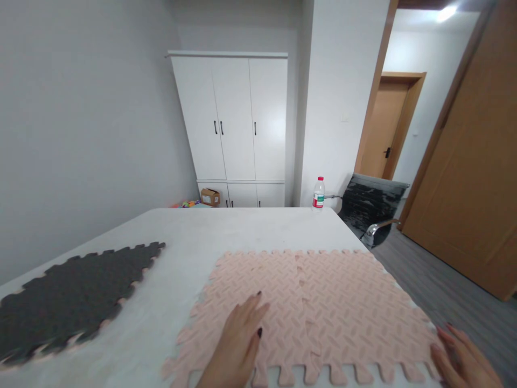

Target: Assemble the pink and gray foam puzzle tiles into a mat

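Note:
Two pink foam mat tiles lie joined side by side on the white table, the left tile (250, 302) and the right tile (355, 307), with a jagged seam between them. My left hand (238, 339) rests on the left tile, fingers stretched out and a little apart, holding nothing. At the right tile's near right corner is my right hand (464, 353), its thumb and fingers apart beside the edge; part of it is cut off by the frame. A dark grey foam tile (81, 291) with pink showing along its toothed edge lies apart on the left.
The white table (189, 231) runs back toward a white cabinet (238, 118). A plastic bottle (319, 194) with a red cap stands at its far right corner. A black chair (365, 207) is beyond the right edge, near a wooden door (464, 178). A grey wall borders the left.

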Action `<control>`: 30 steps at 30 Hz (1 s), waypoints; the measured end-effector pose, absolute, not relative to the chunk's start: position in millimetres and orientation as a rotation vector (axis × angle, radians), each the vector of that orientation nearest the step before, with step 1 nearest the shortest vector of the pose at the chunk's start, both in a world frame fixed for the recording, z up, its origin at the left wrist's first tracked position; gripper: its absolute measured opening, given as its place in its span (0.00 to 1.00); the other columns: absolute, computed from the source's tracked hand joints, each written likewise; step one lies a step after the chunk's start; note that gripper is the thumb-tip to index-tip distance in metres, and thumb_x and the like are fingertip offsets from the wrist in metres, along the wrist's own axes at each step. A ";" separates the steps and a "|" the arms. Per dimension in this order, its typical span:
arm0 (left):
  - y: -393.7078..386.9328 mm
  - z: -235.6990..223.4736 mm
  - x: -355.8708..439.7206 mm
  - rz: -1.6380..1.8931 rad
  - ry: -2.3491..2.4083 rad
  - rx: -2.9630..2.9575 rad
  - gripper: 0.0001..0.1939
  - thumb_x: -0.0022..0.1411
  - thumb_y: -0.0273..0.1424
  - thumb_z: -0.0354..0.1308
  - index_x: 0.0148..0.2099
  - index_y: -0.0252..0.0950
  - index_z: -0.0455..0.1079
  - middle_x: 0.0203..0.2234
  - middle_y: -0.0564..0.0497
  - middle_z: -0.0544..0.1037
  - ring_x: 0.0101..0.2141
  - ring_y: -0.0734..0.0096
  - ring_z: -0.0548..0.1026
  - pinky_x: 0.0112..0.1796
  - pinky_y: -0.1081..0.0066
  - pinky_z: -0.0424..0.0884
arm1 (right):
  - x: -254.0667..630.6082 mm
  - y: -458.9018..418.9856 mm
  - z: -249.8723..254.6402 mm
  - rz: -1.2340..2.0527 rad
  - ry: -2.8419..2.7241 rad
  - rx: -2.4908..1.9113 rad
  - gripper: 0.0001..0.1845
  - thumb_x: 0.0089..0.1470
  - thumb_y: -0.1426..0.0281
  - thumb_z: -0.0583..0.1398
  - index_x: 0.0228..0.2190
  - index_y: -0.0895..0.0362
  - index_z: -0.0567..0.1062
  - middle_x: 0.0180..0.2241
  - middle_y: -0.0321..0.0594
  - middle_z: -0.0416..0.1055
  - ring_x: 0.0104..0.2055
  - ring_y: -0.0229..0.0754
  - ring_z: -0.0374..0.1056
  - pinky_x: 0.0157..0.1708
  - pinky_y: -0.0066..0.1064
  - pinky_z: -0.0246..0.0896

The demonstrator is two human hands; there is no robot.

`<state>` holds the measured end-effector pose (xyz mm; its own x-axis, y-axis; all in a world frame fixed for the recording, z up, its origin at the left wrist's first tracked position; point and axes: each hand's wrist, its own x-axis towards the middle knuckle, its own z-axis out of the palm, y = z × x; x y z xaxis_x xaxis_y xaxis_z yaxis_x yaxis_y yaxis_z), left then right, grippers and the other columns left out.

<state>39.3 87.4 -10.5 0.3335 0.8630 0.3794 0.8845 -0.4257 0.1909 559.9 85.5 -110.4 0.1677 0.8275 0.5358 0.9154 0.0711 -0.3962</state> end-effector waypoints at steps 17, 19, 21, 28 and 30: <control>100.4 -4.4 147.3 -0.343 -1.774 -2.863 0.29 0.59 0.30 0.45 0.64 0.36 0.57 0.62 0.51 0.56 0.61 0.56 0.57 0.60 0.46 0.57 | 306.9 180.2 0.4 0.185 -2.623 -1.426 0.28 0.63 0.63 0.42 0.61 0.59 0.59 0.63 0.46 0.53 0.65 0.48 0.47 0.62 0.53 0.42; 102.7 -15.1 145.7 -0.403 -1.658 -2.808 0.29 0.58 0.31 0.48 0.63 0.36 0.59 0.61 0.50 0.58 0.60 0.54 0.60 0.58 0.47 0.62 | 304.8 185.2 2.2 0.136 -2.652 -1.429 0.27 0.61 0.65 0.45 0.59 0.60 0.61 0.62 0.47 0.56 0.65 0.50 0.48 0.62 0.54 0.41; 104.3 -25.0 144.2 -0.473 -1.567 -2.733 0.29 0.57 0.33 0.51 0.61 0.36 0.61 0.59 0.49 0.61 0.58 0.54 0.63 0.56 0.49 0.66 | 304.5 196.2 10.8 0.122 -2.728 -1.352 0.26 0.58 0.66 0.50 0.56 0.58 0.66 0.60 0.47 0.59 0.63 0.51 0.51 0.60 0.54 0.44; 105.2 -44.1 143.4 -0.629 -1.402 -2.521 0.27 0.57 0.37 0.51 0.58 0.35 0.65 0.55 0.50 0.69 0.54 0.59 0.69 0.50 0.58 0.70 | 299.6 263.8 30.6 0.149 -2.679 -1.357 0.25 0.60 0.62 0.47 0.55 0.55 0.67 0.61 0.46 0.57 0.61 0.46 0.56 0.59 0.41 0.50; 107.5 -54.8 143.3 -0.691 -1.367 -2.469 0.27 0.58 0.37 0.51 0.59 0.37 0.63 0.55 0.53 0.70 0.54 0.62 0.69 0.50 0.59 0.70 | 296.6 275.2 17.8 0.122 -2.649 -1.442 0.26 0.61 0.62 0.45 0.58 0.54 0.63 0.63 0.47 0.54 0.63 0.49 0.52 0.59 0.50 0.47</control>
